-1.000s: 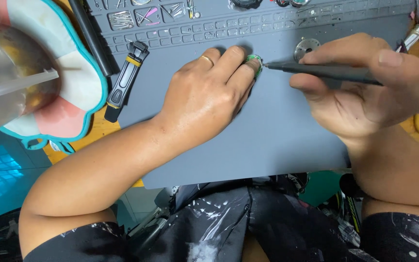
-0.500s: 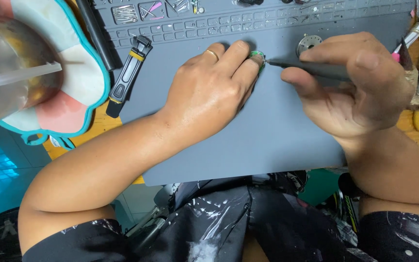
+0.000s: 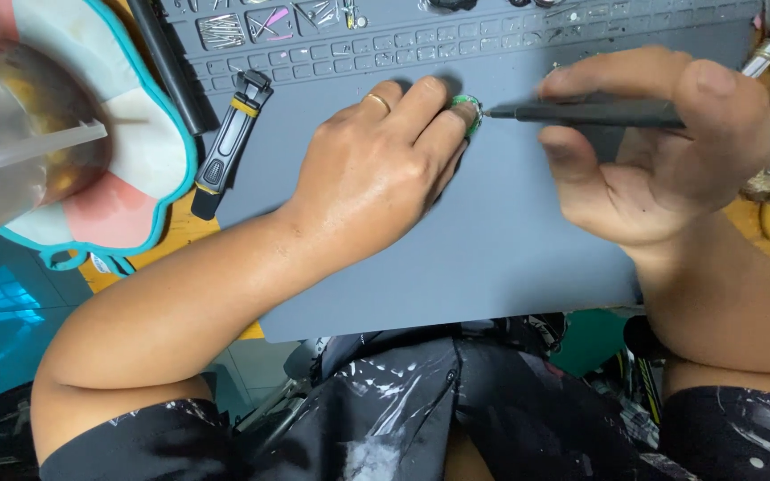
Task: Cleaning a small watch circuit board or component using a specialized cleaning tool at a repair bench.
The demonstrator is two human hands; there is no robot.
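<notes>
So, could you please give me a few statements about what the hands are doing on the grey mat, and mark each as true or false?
1. The left hand pins a small green part to the grey mat with its fingertips. True.
2. The right hand holds a pair of scissors. False: it holds a slim dark pen-shaped tool.
3. The tool's tip meets the green part. True.
4. The black and yellow handled tool lies right of both hands. False: it lies to the left of the left hand, at the mat's edge.
5. The left hand wears a ring. True.
</notes>
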